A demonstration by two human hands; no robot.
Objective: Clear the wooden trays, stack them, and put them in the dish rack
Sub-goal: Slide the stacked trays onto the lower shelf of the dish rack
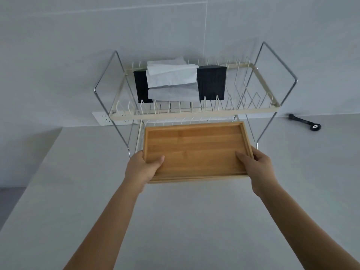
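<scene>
I hold the stacked wooden trays (196, 149) level in front of the two-tier wire dish rack (194, 112). The top tray is bare and a second tray's edge shows beneath it at the near side. My left hand (143, 168) grips the near left corner, thumb on the tray floor. My right hand (257, 164) grips the near right corner the same way. The trays' far edge sits at the mouth of the rack's lower tier, under the cream-framed upper tier.
On the rack's upper tier lie a black box (211, 82) and folded grey cloths (171, 80). A white wall socket (103, 118) is behind the rack's left leg. A black tool (304, 121) lies on the grey counter (194, 221) at the right.
</scene>
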